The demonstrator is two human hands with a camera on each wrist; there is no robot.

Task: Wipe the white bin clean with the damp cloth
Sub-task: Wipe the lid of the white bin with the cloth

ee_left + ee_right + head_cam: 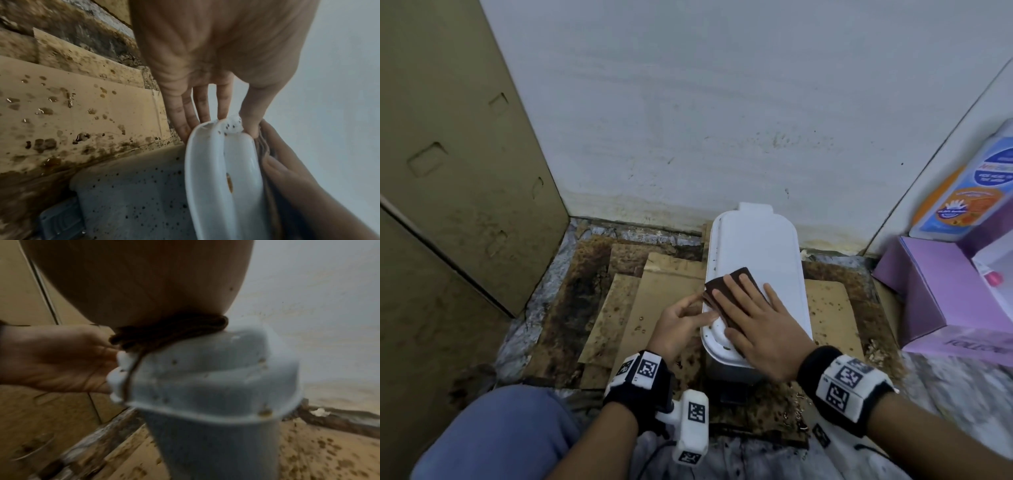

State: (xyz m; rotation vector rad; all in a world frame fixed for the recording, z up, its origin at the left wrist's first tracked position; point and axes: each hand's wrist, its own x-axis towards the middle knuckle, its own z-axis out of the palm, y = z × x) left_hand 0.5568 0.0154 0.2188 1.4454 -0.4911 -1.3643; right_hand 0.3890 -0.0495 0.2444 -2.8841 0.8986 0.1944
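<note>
A white bin [760,253] with a long rounded lid stands on stained cardboard by the wall. A folded dark brown cloth [738,277] lies on the near left part of the lid. My right hand [756,325] lies flat on the cloth, fingers straight and spread, pressing it down. My left hand [681,325] holds the lid's left rim, thumb on top and fingers along the side. The left wrist view shows the lid rim [222,178] between thumb and fingers, with foam and brown specks on it. In the right wrist view the cloth [170,331] is bunched under my palm.
A tall cardboard box [448,171] stands at the left and a purple box [935,291] with packages at the right. Wet, stained cardboard sheets [661,291] cover the floor round the bin. The white wall is right behind it. My knee [493,438] is at the lower left.
</note>
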